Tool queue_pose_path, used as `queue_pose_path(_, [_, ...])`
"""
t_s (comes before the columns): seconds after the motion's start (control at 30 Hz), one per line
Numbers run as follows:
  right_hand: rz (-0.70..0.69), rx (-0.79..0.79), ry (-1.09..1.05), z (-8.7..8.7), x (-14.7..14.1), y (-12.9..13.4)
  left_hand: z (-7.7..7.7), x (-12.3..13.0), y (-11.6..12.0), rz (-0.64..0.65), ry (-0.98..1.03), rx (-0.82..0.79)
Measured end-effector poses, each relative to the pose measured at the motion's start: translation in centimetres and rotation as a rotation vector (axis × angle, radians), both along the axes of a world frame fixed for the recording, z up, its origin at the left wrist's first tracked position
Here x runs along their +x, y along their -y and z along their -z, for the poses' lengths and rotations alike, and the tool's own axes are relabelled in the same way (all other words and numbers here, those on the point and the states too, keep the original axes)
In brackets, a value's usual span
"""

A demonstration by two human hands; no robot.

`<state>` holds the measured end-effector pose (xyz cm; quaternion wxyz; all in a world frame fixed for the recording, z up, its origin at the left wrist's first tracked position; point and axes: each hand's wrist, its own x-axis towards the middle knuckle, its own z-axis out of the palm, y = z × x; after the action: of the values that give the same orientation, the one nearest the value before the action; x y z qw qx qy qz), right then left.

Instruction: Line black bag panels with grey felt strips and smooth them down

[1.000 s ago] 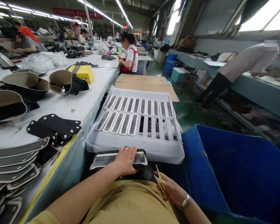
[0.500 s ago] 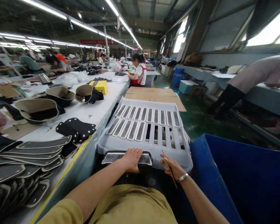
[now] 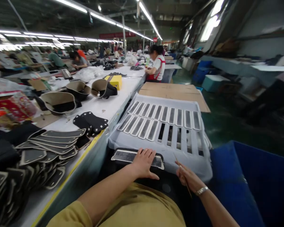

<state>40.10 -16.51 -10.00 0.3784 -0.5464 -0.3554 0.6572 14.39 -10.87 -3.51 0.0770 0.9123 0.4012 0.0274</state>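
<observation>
My left hand lies flat over a long dark panel with a pale, rough-edged border, right in front of my body. Its fingers point away from me and the thumb stretches out to the right. A thin brownish stick is pinched in my right hand, just right of the panel; its upper tip points up and away. Beyond both hands stands a rack draped in pale cloth. Two rows of dark strips with white edges lie on it, and dark slots show at its front right.
On the left, a long white table carries stacked dark panels, curved beige-lined pieces and a yellow box. A cardboard sheet lies behind the rack. A blue bin stands at right. A co-worker is farther off.
The view has turned left, so the scene sits farther right. My left thumb has spread outward from the fingers over the panel. My right hand keeps its grip on the stick.
</observation>
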Motion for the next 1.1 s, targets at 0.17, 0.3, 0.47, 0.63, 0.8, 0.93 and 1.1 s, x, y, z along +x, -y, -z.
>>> queue_pose_path(0.17, [-0.154, 0.04, 0.085, -0.8, 0.7, 2.0, 0.0, 2.0, -0.6, 0.003, 0.007, -0.022])
queue_pose_path(0.3, [-0.248, 0.119, 0.258, -1.4, 0.4, 2.8, 0.0, 2.8, -0.3, -0.003, -0.023, 0.006])
queue_pose_path(0.47, [-0.366, 0.381, 0.826, -3.8, 1.0, 1.7, 0.3, 3.0, 0.2, 0.006, -0.038, 0.048])
queue_pose_path(0.63, [-0.72, 0.511, 1.216, -7.5, 0.7, -1.0, 0.4, 3.0, 0.3, 0.021, -0.03, 0.05])
queue_pose_path(0.8, [-0.894, 0.583, 1.348, -9.5, -0.4, -2.8, 0.8, 2.9, 0.4, 0.021, 0.04, 0.073])
queue_pose_path(0.93, [-0.967, 0.635, 1.44, -9.6, -1.1, -3.1, 1.1, 2.9, 0.4, 0.024, 0.077, 0.095])
queue_pose_path(1.1, [-0.963, 0.663, 1.475, -9.3, -2.0, -3.6, 1.2, 2.9, 0.5, 0.024, 0.076, 0.084])
